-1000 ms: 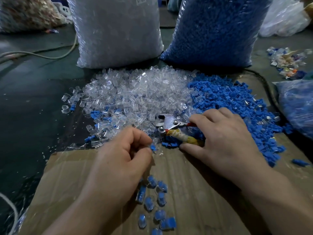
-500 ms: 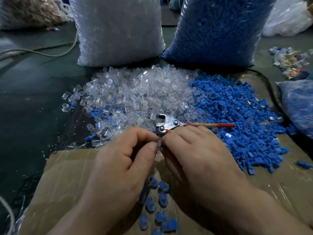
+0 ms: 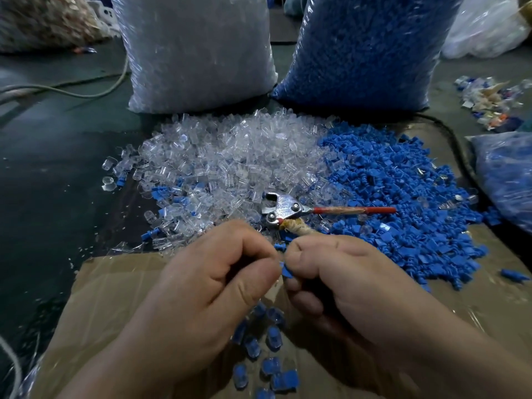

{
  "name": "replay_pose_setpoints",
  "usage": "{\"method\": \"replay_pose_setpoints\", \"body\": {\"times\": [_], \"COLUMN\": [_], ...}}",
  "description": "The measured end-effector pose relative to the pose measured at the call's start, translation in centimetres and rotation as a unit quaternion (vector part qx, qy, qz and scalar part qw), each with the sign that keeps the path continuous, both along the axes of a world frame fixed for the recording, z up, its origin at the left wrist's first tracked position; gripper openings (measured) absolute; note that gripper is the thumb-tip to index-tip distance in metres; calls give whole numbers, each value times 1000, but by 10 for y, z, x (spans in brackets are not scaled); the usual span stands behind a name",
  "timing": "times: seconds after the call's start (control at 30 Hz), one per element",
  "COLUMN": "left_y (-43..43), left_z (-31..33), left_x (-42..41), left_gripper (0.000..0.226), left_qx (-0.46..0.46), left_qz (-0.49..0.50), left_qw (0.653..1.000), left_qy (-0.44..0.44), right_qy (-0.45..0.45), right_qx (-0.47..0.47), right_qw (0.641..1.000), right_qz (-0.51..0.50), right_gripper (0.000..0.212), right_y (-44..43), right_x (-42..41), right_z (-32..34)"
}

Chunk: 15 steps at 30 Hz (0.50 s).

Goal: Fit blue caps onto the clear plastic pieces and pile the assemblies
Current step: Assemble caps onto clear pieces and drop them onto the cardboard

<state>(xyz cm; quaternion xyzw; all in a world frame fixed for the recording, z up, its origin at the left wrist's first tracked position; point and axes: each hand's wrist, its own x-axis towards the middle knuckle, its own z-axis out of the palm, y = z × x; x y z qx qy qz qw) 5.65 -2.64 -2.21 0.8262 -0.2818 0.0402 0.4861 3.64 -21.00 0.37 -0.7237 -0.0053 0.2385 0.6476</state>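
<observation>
Many clear pieces (image 3: 230, 156): lying heaped ahead and left of the hands, spilling toward the near cardboard (image 3: 115, 298).
Left hand (image 3: 207, 286): curling its fingers, thumb pressing against forefinger; what they are pinching is hidden, probably a clear piece.
Finished assemblies (image 3: 267, 349): lying scattered on the cardboard, below and between the two hands.
Blue cap (image 3: 286, 272): sitting between the two hands' fingertips, touching the left thumb tip on its right side.
Cap's axis: seeming to run left-right, free end pointing at the left hand; mostly hidden, so this is only a judgement.
Right hand (image 3: 345, 286): pinching the cap between thumb and forefinger, other fingers curling under.
Coming move: likely pushing the cap leftward into the left hand's piece.
Pliers (image 3: 288, 208): lying just beyond the fingertips, red handle pointing right.
Loose blue caps (image 3: 403, 197): lying heaped at right.
</observation>
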Motion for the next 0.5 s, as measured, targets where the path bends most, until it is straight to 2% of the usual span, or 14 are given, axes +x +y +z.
{"method": "replay_pose_setpoints", "body": {"times": [0.03, 0.07, 0.1, 0.17, 0.23, 0.3, 0.5], "left_y": [2, 5, 8, 13, 14, 11, 4], "left_z": [0, 0, 0, -3, -5, -4, -2], "left_x": [1, 3, 4, 8, 9, 7, 0], "left_gripper": [11, 13, 16, 18, 21, 29, 24], "left_qx": [12, 29, 60, 165, 247, 280, 271], "left_qz": [24, 64, 104, 143, 135, 113, 39], "left_qw": [1000, 998, 993, 976, 959, 953, 961], "left_qy": [4, 7, 10, 13, 0, -14, -32], "right_qy": [-55, -144, -231, -320, -341, -351, -355], "right_qx": [-92, -214, -318, -442, -488, -501, -548], "right_qw": [994, 966, 919, 838, 803, 790, 756], "right_qz": [6, 8, 9, 21, 32, 34, 48], "right_gripper": [32, 35, 38, 37, 34, 35, 32], "right_y": [-2, -3, -4, -3, 0, 2, 12], "right_x": [1, 2, 1, 0, 2, 4, 12], "right_z": [-3, -7, -11, -16, -20, -25, -30]}}
